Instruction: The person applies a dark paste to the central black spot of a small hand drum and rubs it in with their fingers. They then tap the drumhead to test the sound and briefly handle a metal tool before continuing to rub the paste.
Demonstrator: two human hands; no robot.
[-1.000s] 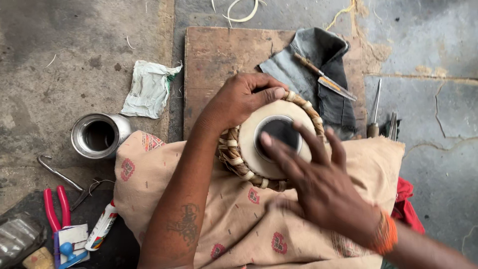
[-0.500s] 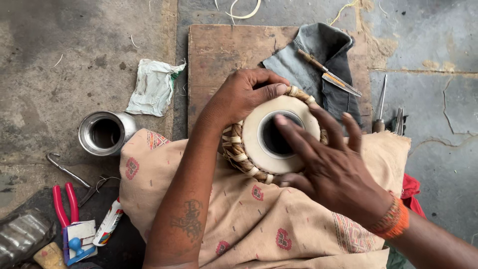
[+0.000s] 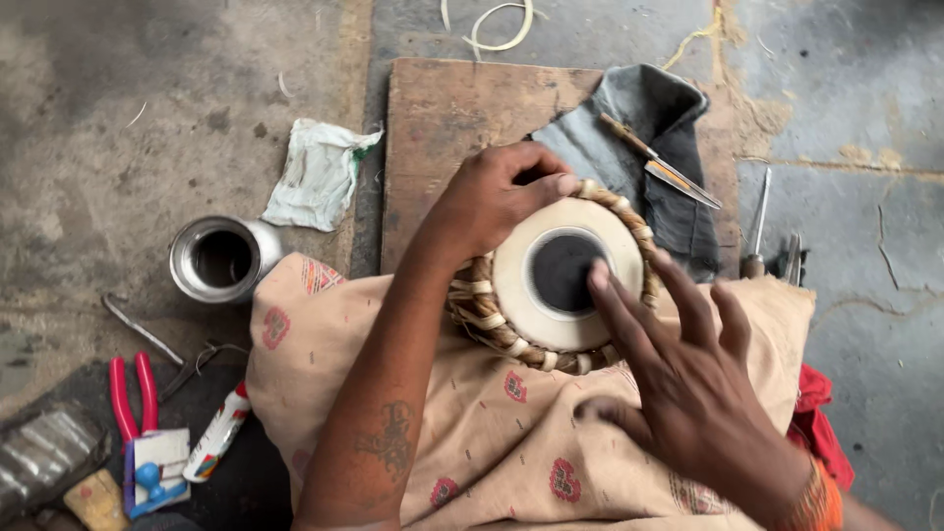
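Note:
A small hand drum (image 3: 565,280) with a cream skin, a black centre patch and a braided strap rim rests on a tan patterned cloth (image 3: 472,433) over my lap. My left hand (image 3: 487,202) grips the drum's far left rim, thumb on the skin's edge. My right hand (image 3: 678,383) lies over the near right side with fingers spread, the index fingertip touching the black patch.
A wooden board (image 3: 452,128) lies beyond the drum, with a grey cloth (image 3: 654,128) and a knife (image 3: 659,162) on it. A steel cup (image 3: 216,258), a white rag (image 3: 320,177), red-handled pliers (image 3: 128,388) and a small tube (image 3: 218,433) sit to the left. Metal tools (image 3: 762,231) lie at the right.
My right hand has slid toward me and to the right, uncovering most of the black patch. The left hand keeps its grip on the rim.

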